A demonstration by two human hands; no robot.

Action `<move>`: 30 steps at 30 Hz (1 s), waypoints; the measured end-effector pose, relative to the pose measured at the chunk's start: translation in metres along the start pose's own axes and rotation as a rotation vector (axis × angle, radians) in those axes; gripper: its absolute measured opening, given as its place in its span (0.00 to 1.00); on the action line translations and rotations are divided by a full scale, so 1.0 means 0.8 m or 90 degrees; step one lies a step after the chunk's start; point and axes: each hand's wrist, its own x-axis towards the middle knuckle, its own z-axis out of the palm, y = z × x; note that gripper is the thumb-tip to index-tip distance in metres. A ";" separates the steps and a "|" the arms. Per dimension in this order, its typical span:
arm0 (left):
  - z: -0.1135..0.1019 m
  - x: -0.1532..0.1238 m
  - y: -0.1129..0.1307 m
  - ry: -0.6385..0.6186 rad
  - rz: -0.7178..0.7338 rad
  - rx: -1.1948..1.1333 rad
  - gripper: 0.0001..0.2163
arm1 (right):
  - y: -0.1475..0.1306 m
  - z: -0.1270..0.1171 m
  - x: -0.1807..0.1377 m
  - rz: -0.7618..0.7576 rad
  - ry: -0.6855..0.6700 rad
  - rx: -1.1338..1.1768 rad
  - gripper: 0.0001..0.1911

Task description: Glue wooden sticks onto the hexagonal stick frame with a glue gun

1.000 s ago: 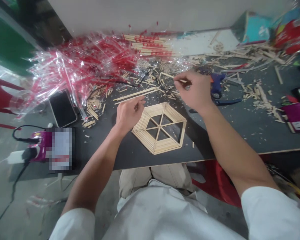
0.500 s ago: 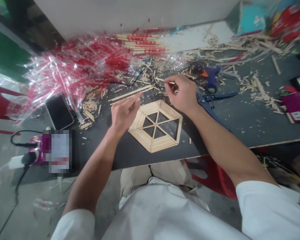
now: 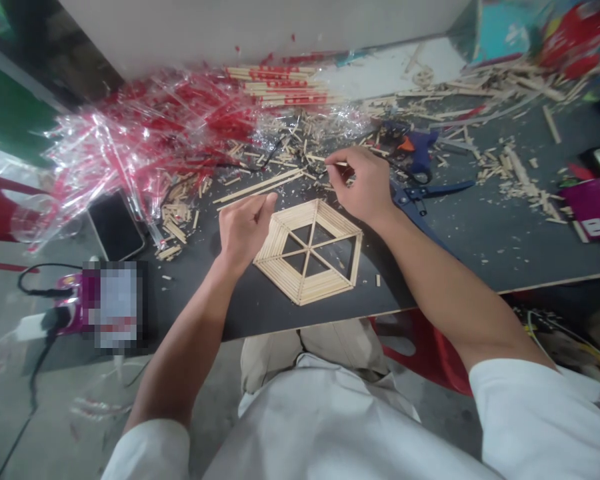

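Observation:
A hexagonal frame (image 3: pixel 273 248) of stacked wooden sticks, with six spokes meeting in the middle, lies flat on the dark table (image 3: pixel 260 310). My left hand (image 3: pixel 243 230) is closed at the frame's upper left edge, thumb against curled fingers; whatever it may hold is hidden. Above the frame's upper right side, my right hand (image 3: pixel 363 183) pinches what looks like a thin wooden stick (image 3: pixel 315 158) between thumb and forefinger. Two long loose sticks (image 3: pixel 260 187) lie beyond my left hand. Blue-handled pliers or cutters (image 3: pixel 420 195) rest beside my right wrist.
Red and clear plastic wrappers (image 3: pixel 145 127) heap at back left, beside red-banded chopsticks (image 3: pixel 285 87). Cut stick pieces (image 3: pixel 175 223) litter the table. A phone (image 3: pixel 115 225) and purple power strip (image 3: pixel 73 307) lie left; a blue glue gun (image 3: pixel 423 153) sits behind the cutters.
My left hand's fingers have curled in more, and it has drawn back slightly toward me. My right hand keeps its pinch almost in place. The frame lies still.

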 end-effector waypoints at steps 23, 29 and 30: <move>-0.001 -0.004 0.014 -0.196 0.033 -0.003 0.18 | 0.008 -0.001 0.003 0.011 -0.020 0.000 0.16; -0.002 -0.004 0.017 -0.305 0.071 -0.001 0.15 | 0.016 0.005 0.004 -0.054 0.023 0.024 0.18; -0.002 -0.004 0.018 -0.305 0.066 0.001 0.15 | 0.017 0.006 0.004 -0.060 0.031 0.027 0.18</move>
